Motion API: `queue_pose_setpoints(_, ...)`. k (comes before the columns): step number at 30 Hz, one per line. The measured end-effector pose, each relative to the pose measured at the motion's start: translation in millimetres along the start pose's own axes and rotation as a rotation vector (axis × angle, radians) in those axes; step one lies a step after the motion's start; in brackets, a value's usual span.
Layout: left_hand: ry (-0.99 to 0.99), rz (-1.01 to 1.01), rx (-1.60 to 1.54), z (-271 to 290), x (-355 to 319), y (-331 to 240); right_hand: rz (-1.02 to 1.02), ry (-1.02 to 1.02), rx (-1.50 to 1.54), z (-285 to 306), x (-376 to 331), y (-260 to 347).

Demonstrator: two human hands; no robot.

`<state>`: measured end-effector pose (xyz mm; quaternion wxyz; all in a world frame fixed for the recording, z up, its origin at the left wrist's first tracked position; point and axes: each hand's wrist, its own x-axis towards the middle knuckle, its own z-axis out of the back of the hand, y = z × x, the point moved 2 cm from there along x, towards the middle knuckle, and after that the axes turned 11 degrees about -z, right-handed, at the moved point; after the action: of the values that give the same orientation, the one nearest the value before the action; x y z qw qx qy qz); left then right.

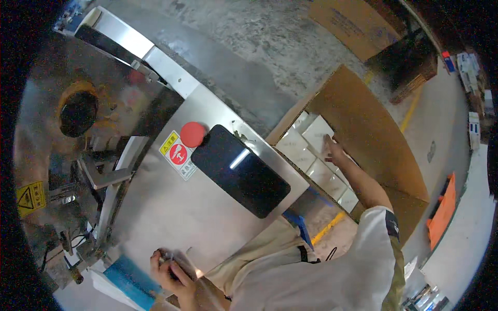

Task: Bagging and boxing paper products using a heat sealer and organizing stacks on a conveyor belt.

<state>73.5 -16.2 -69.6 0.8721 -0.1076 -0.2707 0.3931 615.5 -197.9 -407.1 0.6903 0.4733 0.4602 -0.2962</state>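
Observation:
At the lower left, my left hand is closed, fingers curled, at the near edge of a metal machine top. Something small and dark shows by its fingertips, too unclear to name. My right arm reaches into an open cardboard box on the right. There my right hand has its fingers stretched out over a white carton, touching its right side. That carton lies slightly askew among several other white cartons packed in rows. The hand's underside is hidden.
A black smartphone lies on the metal top beside a red push button and a warning label. Machine parts stand at the left. A blue pad lies near my left hand. Another cardboard box stands beyond.

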Motion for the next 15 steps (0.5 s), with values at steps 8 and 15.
queue_pose_setpoints(8,0.101,-0.045,0.075,-8.3,14.1,-5.8,0.38,0.336,-0.448,7.1,121.8,-33.3)
queue_pose_setpoints(15,0.065,-0.074,0.081,3.4,9.9,-3.8,0.048,0.363,-0.018,-57.2,9.5,4.3)
